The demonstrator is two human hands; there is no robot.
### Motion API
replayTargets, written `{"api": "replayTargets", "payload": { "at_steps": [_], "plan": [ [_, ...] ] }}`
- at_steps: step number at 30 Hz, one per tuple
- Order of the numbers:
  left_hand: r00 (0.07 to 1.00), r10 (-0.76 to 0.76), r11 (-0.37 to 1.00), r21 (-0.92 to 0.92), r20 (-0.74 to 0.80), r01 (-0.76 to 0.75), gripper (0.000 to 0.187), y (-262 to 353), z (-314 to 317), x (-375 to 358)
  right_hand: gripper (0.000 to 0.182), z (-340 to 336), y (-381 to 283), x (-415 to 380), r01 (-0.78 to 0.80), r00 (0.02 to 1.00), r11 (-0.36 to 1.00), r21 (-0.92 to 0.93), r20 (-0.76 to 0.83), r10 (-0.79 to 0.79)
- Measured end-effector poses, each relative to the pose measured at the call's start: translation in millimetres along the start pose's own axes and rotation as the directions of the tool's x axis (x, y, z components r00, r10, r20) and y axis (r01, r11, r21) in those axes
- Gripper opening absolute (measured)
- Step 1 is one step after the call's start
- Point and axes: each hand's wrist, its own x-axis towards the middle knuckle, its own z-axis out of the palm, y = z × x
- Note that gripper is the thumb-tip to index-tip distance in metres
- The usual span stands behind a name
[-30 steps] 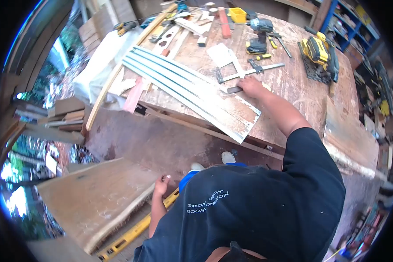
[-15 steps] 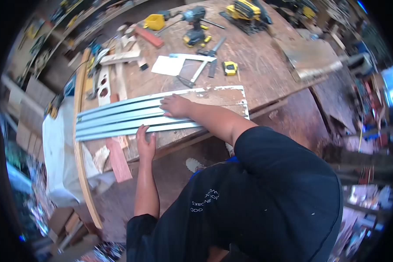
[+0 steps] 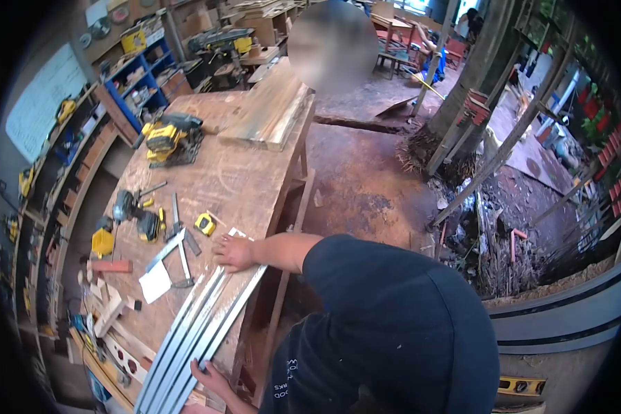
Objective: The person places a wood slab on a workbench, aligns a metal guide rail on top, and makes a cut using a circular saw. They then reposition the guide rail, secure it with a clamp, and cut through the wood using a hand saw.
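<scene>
A long panel of pale grey-blue strips with dark grooves between them lies along the near edge of the workbench. Its far end looks worn and patchy. My right hand rests flat near that far end, fingers spread across the surface. Lower down, my left hand holds the panel's near long edge; some of its fingers are hidden. Beyond my right hand sits a yellow tape measure. To its left are a square and a white sheet of paper.
A cordless drill and a yellow circular saw stand on the bench. A thick wooden slab lies at its far end. Wood offcuts crowd the left side. A blurred person-like shape is behind the bench.
The view has swung right, so the panel now runs steeply up the frame. My right hand has shifted to the panel's far end; my left stays at the near edge.
</scene>
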Motion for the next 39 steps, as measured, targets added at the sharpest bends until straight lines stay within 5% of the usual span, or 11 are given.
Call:
{"api": "replayTargets", "payload": {
  "at_steps": [2,5,8,11,13,17,24,33,35,37,39],
  "plan": [
    [0.985,-0.165,0.985,0.050,-0.052,0.168,0.045,3.5,0.7,2.3,0.062,5.8,-13.3,-1.4,-0.566,0.808,0.789,0.237,-0.032,0.589],
    [0.993,-0.113,0.987,0.110,-0.037,0.116,0.048,9.5,6.4,-1.3,0.080,-15.1,-32.5,8.4,-0.683,0.729,0.723,0.107,0.172,0.663],
    [0.999,-0.043,0.976,0.211,-0.010,0.044,0.054,22.1,-11.8,-3.2,0.080,-23.0,-38.8,19.0,-0.685,0.722,0.717,0.128,0.251,0.645],
    [0.952,-0.306,0.934,0.200,0.016,0.297,0.052,137.0,-35.8,10.7,0.067,-20.4,-37.4,24.2,-0.696,0.713,0.708,0.118,0.229,0.662],
    [0.901,-0.432,0.879,0.241,0.034,0.412,0.054,94.6,-38.6,38.4,0.059,-4.8,-34.8,34.5,-0.701,0.709,0.700,0.136,0.236,0.665],
    [0.935,0.355,0.918,0.191,-0.004,-0.348,0.051,-67.1,-43.4,109.3,0.035,22.7,-36.0,46.4,-0.765,0.643,0.609,0.210,0.192,0.741],
    [0.884,0.159,0.919,0.262,0.439,-0.295,0.050,-41.2,-78.2,172.4,0.022,5.7,-53.1,58.1,-0.823,0.568,0.548,0.150,0.177,0.804],
    [0.869,0.096,0.877,0.372,0.486,-0.305,0.036,-62.1,-68.3,195.9,0.020,6.5,-43.8,55.2,-0.821,0.566,0.569,0.044,0.186,0.803],
    [0.829,0.083,0.883,0.344,0.554,-0.318,0.034,-56.4,-70.0,201.9,0.020,33.5,-23.5,44.0,-0.877,0.226,0.149,0.456,0.119,0.967],
    [0.819,0.101,0.894,0.311,0.564,-0.324,0.034,-61.2,-66.6,207.3,0.019,17.2,-21.5,33.2,-0.859,0.018,-0.022,0.512,0.073,0.997],
    [0.807,0.119,0.900,0.280,0.578,-0.333,0.034,-65.8,-62.6,212.1,0.019,2.2,-23.4,10.9,-0.688,-0.041,-0.141,0.712,0.157,0.987]
  ]
}}
